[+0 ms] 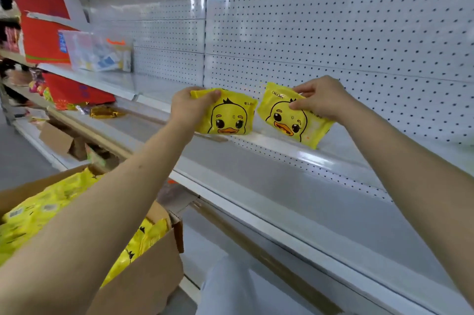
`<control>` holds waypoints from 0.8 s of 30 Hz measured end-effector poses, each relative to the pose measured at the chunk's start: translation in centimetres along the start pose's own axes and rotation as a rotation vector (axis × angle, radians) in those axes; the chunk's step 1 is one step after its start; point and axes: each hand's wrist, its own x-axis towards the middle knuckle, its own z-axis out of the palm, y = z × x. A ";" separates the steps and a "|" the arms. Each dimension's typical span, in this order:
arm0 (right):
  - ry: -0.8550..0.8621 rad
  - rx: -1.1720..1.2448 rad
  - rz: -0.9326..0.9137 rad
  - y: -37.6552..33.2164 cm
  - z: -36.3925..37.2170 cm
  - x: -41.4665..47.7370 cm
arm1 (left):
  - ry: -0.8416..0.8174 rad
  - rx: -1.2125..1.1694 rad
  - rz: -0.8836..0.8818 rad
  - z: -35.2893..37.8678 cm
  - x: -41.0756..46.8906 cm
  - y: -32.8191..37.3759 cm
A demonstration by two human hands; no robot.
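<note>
— How much is shelved?
— Nothing yet: the left duck packet (228, 119) is pinched by the left hand (191, 107), the right duck packet (289, 119) by the right hand (320, 101), at the shelf (269, 142) edge. The near-left cardboard box (146, 278) is seen full.

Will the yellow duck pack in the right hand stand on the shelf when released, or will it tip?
Probably soft: the duck pack bulges and wrinkles where the right hand pinches it. Likely light, since a pinch at its top edge carries it. On the smooth shelf its glossy film and tilted stance suggest it may slide or tip.
</note>
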 end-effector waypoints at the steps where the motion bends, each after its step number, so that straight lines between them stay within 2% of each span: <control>1: 0.021 -0.015 0.023 0.9 -1.4 -0.5 | -0.038 -0.029 0.010 1.7 0.1 0.6; 6: 0.149 -0.034 0.159 5.0 -7.7 -3.6 | -0.227 -0.136 0.037 10.6 -0.7 2.7; 13: 0.325 -0.204 0.359 9.7 -15.8 -10.0 | -0.459 -0.258 0.050 21.2 -4.2 4.8; 20: 0.423 -0.378 0.487 14.0 -22.7 -16.2 | -0.649 -0.320 0.035 30.1 -9.2 7.3; 24: 0.401 -0.432 0.513 17.1 -25.5 -18.9 | -0.700 -0.359 -0.001 34.8 -12.4 8.1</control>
